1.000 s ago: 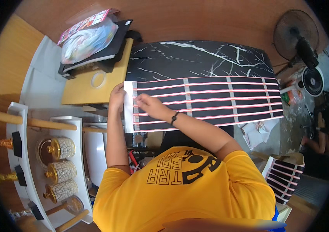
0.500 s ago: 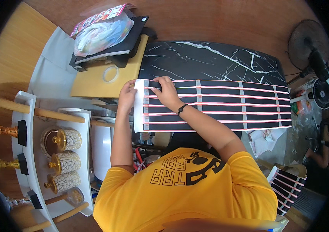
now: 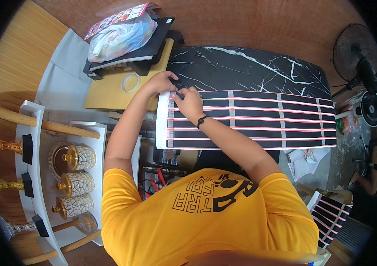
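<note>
Bending over the table (image 3: 224,66), black with white veins, the person in the yellow T-shirt (image 3: 224,230) is holding both hands close together at one corner of a long striped sheet (image 3: 255,114). That sheet is lying across the table's near side, its pink-and-white lines running lengthwise over black and its grey strips (image 3: 170,124) crossing them. The white border (image 3: 162,126) is facing the person's left.

From where I am standing, the left hand (image 3: 164,83) is arching over the upper left corner with its fingers curled; whether they are gripping anything I cannot tell. The right hand (image 3: 189,103) is resting on the sheet just beside it, thumb and fingertips drawn together near the top of the leftmost strip, seemingly pinching something too small for me to make out.

By my reading, the step in hand is fine fingertip work on that strip's upper end. The next move, I am judging, is calling for the right hand to be steadying the corner while the left is getting a sure hold, without tugging the lines askew. A ring-shaped roll (image 3: 123,84) is lying on the yellow board (image 3: 104,95) nearby.
</note>
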Motion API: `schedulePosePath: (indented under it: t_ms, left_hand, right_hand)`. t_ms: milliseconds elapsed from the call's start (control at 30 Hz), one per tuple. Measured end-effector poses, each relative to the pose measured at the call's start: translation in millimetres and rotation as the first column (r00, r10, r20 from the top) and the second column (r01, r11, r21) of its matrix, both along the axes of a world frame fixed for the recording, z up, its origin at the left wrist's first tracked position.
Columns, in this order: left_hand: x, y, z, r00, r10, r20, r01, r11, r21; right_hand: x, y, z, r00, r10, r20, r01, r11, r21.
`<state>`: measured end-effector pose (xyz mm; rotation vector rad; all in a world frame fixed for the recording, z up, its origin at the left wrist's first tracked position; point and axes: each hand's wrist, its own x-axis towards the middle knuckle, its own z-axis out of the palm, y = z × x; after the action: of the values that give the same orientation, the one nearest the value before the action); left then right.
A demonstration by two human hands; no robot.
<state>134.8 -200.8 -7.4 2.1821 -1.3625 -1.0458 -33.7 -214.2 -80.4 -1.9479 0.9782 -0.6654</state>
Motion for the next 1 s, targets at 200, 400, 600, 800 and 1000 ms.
schedulePosePath:
  t_ms: [200,400,600,800,1000]
  left_hand:
    - [-4.2,-10.9,3.8,0.954,-0.211,0.214,0.21,0.977,0.026]
    - [-6.7,-10.2,-3.5,0.95,-0.164,0.266,0.157,0.986,0.045]
    - [-8.6,-8.1,-6.6,0.91,-0.087,0.405,0.076,0.996,0.045]
    - [-13.8,5.6,-12.2,0.832,-0.083,0.548,0.11,0.994,-0.017]
    - [8.0,35.3,-7.3,0.652,-0.054,0.757,0.353,0.904,-0.24]
  right_hand:
    - [7.4,6.8,-2.1,0.993,-0.111,0.048,0.111,0.994,0.018]
    - [8.0,10.7,-12.1,0.975,-0.136,0.173,0.145,0.989,-0.039]
    - [3.1,14.3,-14.9,0.962,-0.094,0.256,0.139,0.977,-0.164]
    - [-11.1,4.7,-17.7,0.862,0.016,0.507,0.008,0.999,-0.044]
    - [-17.6,-24.9,-19.6,0.763,-0.008,0.647,-0.148,0.971,0.186]
